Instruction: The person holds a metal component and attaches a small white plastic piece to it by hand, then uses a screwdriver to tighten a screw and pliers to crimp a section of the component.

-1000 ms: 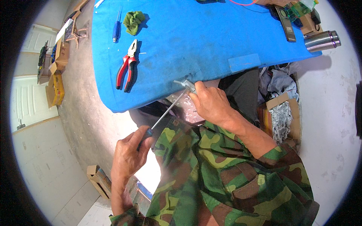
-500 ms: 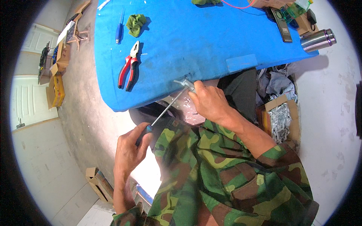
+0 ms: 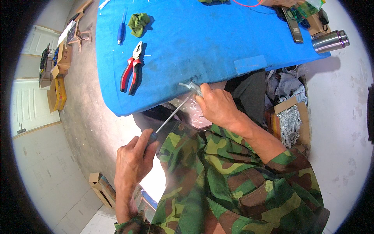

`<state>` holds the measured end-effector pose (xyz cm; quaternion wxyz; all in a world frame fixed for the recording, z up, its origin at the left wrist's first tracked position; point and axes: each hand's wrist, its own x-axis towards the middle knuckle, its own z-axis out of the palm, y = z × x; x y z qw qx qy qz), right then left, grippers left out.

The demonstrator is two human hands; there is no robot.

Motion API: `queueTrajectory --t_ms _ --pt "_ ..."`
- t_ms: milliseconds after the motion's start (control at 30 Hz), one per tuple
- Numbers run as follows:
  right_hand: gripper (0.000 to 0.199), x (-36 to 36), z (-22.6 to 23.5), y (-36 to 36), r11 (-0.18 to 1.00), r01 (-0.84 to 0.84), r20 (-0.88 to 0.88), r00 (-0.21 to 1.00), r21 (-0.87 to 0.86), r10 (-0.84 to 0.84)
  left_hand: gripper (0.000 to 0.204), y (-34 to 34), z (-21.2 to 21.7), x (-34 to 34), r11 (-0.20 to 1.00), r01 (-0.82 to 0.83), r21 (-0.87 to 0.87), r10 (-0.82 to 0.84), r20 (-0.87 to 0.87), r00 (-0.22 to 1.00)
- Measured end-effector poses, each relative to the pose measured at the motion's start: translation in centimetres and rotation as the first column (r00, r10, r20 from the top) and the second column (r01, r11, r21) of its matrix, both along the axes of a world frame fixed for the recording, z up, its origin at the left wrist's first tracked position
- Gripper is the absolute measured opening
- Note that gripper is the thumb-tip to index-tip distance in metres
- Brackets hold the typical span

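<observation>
Head view, looking down: the left hand (image 3: 132, 162) is clenched around the dark handle of a long, thin-shafted screwdriver (image 3: 171, 119), whose steel shaft runs up and to the right from those fingers toward the near edge of the blue-covered counter (image 3: 218, 43). At the shaft's far tip, the right hand (image 3: 218, 107) pinches a small grey metal fitting (image 3: 191, 85) between thumb and forefinger, pressing it against the counter's edge; the fingers are closed on it, so most of the part is hidden. The tip meets the fitting, and whether any screw is seated or loose cannot be told, so the work reads as mid-way, tool engaged and part not yet released.

Beyond the right fingers, further up the counter, lie red-and-black-handled pliers (image 3: 131, 70), a slim blue screwdriver (image 3: 121, 31) and a crumpled green cloth (image 3: 139, 23), all untouched. Well to the right of the right hand stand a shiny steel flask (image 3: 330, 41) and a black flat remote-like bar (image 3: 292, 24). Below that hand, a cardboard box of silvery scraps (image 3: 290, 123) sits on the floor.
</observation>
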<state>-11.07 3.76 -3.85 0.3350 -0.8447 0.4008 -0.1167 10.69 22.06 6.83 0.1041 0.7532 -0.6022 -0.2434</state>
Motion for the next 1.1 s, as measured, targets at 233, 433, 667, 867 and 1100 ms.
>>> queueTrajectory --t_ms 233,433,667,867,1100 --pt "0.029 0.0 0.6 -0.1 0.999 0.008 -0.036 0.999 0.043 -0.006 0.026 -0.5 -0.4 0.6 1.000 -0.002 -0.009 0.001 -0.084 0.996" --pt "0.028 0.1 1.0 0.0 0.999 -0.005 -0.039 0.999 0.041 0.007 0.028 -0.6 -0.8 1.4 0.999 -0.037 0.035 0.044 -0.239 0.970" --pt "0.028 -0.1 0.3 0.1 0.999 0.020 -0.013 1.000 -0.026 -0.020 0.041 0.6 -3.5 1.8 0.989 -0.136 0.055 0.147 -0.434 0.889" --pt "0.027 0.0 0.0 0.1 1.000 0.028 0.003 1.000 0.012 -0.028 0.031 0.3 -2.4 1.3 0.994 -0.109 0.003 0.105 -0.275 0.956" --pt "0.026 -0.3 0.6 0.1 0.997 0.060 -0.008 0.998 0.044 -0.060 0.029 0.1 -1.9 0.7 0.996 -0.005 -0.094 -0.007 -0.126 0.992"
